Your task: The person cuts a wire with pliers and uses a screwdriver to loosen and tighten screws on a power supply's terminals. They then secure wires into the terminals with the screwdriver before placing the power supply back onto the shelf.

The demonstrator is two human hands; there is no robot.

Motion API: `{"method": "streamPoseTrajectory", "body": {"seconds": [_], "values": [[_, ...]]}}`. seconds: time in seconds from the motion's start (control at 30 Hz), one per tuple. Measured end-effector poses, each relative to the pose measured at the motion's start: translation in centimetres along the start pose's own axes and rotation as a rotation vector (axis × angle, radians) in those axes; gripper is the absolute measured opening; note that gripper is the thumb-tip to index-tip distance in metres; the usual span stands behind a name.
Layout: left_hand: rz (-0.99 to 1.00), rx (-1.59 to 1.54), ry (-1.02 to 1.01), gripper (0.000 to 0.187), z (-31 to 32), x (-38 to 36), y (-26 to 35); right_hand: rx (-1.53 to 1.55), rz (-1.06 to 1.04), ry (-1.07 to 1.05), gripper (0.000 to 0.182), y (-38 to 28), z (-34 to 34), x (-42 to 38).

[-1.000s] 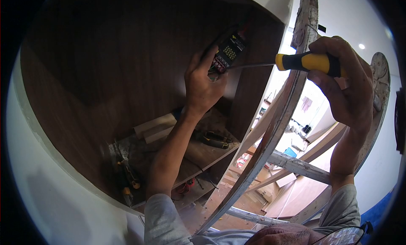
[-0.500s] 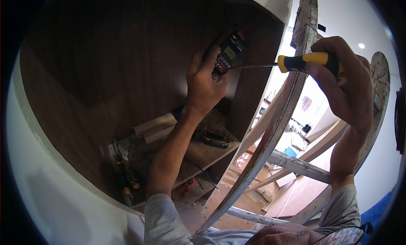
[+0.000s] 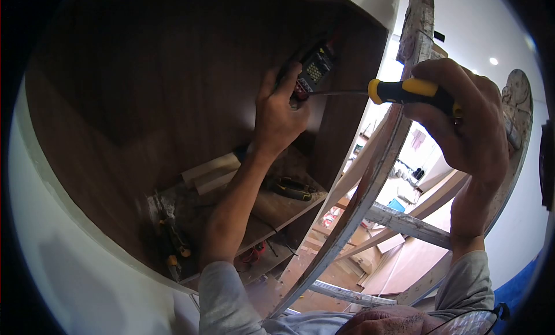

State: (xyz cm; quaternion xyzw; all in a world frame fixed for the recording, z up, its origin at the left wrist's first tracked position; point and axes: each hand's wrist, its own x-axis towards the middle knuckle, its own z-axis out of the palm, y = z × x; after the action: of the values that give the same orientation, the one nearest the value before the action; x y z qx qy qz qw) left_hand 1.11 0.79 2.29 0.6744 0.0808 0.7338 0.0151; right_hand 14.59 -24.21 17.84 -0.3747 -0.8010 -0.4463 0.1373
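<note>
My left hand (image 3: 281, 112) is raised inside a dark wood cabinet, its fingers closed round a small black electrical box (image 3: 316, 69) with a grid of pale yellow dots. A reddish end of the box shows by my fingertips. In my right hand (image 3: 471, 115) is a screwdriver (image 3: 413, 92) with a yellow and black handle, gripped from the right. Its thin shaft runs level to the left, and the tip meets the reddish end of the box. The exact contact point is too small to make out.
A worn ladder (image 3: 399, 222) stands in front of the cabinet opening. On the cabinet shelf lie wood offcuts (image 3: 214, 172), a yellow-black tool (image 3: 293, 188) and further hand tools (image 3: 176, 242). Red wire (image 3: 252, 254) sits lower down. Boards (image 3: 381, 254) lie on the floor beyond.
My right hand has shifted slightly left and down with the screwdriver, and its fingers have turned on the handle. My left hand and the box have barely moved.
</note>
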Motion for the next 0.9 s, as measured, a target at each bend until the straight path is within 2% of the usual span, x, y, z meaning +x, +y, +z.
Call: {"method": "streamPoseTrajectory", "body": {"seconds": [0.03,0.07,0.13,0.37,0.47,0.53,0.6,0.67,0.73,0.77,0.8,0.87,0.9], "values": [[-0.04,-0.06,-0.002,0.058,0.2,-0.1,-0.2,0.021,-0.088,0.011,0.032,0.2,0.0,0.1],[-0.081,-0.121,-0.004,0.058,0.4,-0.2,-0.4,0.022,-0.089,0.011,0.032,0.2,0.0,0.3],[-0.072,-0.078,0.001,0.059,0.4,-0.1,-0.4,0.015,-0.228,-0.029,0.031,0.2,-0.4,0.6],[-0.077,0.036,-0.014,0.061,0.3,-0.1,-0.3,0.098,-0.239,-0.008,0.04,1.4,-0.5,0.5],[-0.109,-0.055,-0.01,0.062,0.3,-0.1,-0.9,0.038,-0.224,-0.034,0.036,0.0,-0.4,1.3],[-0.123,-0.045,-0.028,0.062,0.2,-0.1,-0.8,0.139,-0.111,-0.007,0.024,-0.8,-0.7,1.8],[-0.139,-0.038,-0.048,0.062,0.3,-0.2,-0.9,0.16,-0.065,-0.084,0.026,-1.2,-1.3,2.4],[-0.361,-0.254,-0.107,0.062,0.6,-0.5,-1.4,0.187,-0.007,-0.168,0.031,-1.3,-1.8,3.0],[-0.356,-0.273,-0.153,0.064,-0.1,-0.1,-0.8,-0.111,0.152,-0.326,0.033,-0.5,-2.0,3.8],[-0.346,-0.286,-0.186,0.066,-0.3,0.3,-0.3,-0.17,-0.008,-0.254,0.032,0.7,-1.2,3.5],[-0.349,-0.298,-0.2,0.066,-0.4,0.4,0.4,-0.182,0.01,-0.305,0.031,0.6,-1.6,3.5],[-0.444,-0.9,-0.125,0.055,-0.8,0.7,1.8,-0.155,0.073,-0.386,0.031,-0.6,-3.2,3.9],[-0.45,-0.911,-0.13,0.055,-1.4,1.2,2.2,-0.137,0.089,-0.411,0.031,-1.5,-4.2,4.1]]}}
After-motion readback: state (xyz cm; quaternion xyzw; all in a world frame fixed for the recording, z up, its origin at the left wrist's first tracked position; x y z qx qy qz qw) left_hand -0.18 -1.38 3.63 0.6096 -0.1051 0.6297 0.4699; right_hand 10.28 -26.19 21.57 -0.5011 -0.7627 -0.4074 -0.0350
